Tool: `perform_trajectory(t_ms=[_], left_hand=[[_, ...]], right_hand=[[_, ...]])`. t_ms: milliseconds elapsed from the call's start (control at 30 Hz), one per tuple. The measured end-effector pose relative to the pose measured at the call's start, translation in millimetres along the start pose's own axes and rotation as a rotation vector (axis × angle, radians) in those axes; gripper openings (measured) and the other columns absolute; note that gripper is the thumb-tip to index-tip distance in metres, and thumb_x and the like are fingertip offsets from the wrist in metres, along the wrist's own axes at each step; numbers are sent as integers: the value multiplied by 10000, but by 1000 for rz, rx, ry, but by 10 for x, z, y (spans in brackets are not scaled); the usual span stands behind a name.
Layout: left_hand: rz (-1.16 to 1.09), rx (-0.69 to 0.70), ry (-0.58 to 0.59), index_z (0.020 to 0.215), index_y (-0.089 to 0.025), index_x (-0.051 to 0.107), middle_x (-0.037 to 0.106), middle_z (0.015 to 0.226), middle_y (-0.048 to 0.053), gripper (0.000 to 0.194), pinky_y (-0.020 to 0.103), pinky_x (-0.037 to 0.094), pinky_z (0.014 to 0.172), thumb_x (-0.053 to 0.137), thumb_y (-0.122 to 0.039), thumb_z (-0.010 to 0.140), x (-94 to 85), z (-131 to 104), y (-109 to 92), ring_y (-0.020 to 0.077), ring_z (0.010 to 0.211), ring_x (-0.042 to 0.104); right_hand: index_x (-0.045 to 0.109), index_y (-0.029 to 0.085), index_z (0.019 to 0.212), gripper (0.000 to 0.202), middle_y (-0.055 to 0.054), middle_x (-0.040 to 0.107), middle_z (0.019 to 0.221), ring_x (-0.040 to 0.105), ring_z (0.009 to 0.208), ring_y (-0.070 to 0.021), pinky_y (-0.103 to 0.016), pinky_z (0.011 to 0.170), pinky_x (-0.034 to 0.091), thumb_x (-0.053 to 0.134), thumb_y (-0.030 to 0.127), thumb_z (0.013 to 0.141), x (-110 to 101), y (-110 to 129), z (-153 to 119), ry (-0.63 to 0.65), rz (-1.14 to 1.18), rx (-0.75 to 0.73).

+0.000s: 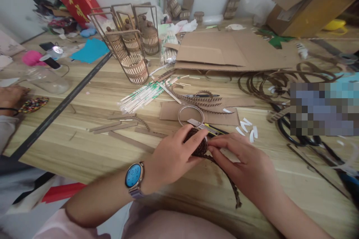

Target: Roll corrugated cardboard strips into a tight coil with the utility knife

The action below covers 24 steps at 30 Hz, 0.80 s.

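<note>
My left hand (169, 155), a watch on its wrist, is closed around a tight coil of brown corrugated cardboard strip (200, 149). The strip's loose end (232, 185) curves down toward the table's front edge. At the coil's right side my right hand (248, 162) pinches with thumb and forefinger; whatever lies between those fingertips is hidden. Just beyond the coil lie a yellow-and-black utility knife (213, 129) and a thin pale ring (180, 115), resting on a flat cardboard piece (169, 111).
Several lantern-like basket models (134, 69) stand at the back left beside bundled sticks (146, 95). Large cardboard sheets (213, 52) lie behind. White paper bits (254, 132), coiled strips (249, 82) and black-handled scissors (283, 130) are rightward. Another person's hand (11, 101) rests far left.
</note>
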State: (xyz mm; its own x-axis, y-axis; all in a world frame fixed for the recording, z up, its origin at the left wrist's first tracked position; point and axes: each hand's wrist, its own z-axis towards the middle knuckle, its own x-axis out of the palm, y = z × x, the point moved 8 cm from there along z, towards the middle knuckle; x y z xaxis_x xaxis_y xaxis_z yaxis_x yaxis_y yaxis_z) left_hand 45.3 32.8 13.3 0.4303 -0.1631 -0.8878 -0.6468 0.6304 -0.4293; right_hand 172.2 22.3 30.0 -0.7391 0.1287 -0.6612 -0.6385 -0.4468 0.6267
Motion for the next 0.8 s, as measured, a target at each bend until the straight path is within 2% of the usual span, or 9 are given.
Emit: perform_trajectory(t_ms=[200,533,800], left_hand=[[0,-34,21,1396,-215,432,565,1296,137,555,454,601,812,649,-298,893,18,-3,16,316,1069,652],[-8,-31,-5,1381,-208,457,589,1283,144,594,453,609,821,709,-287,848,-10,-2,6,323,1067,661],[-25,-51,-37,1376,-220,460,598,1287,131,630,436,613,824,746,-287,819,-24,6,41,311,1064,668]], right_hand=[[654,244,842,158,20,731,725,670,657,-166,-333,691,512,525,212,928,3,63,-3,4,-106,-58],[591,231,864,151,25,728,736,665,641,-151,-338,687,488,487,176,957,4,155,8,-23,-176,-175],[612,228,920,127,12,744,803,690,714,-156,-343,729,490,508,165,956,-1,103,12,-19,-162,-185]])
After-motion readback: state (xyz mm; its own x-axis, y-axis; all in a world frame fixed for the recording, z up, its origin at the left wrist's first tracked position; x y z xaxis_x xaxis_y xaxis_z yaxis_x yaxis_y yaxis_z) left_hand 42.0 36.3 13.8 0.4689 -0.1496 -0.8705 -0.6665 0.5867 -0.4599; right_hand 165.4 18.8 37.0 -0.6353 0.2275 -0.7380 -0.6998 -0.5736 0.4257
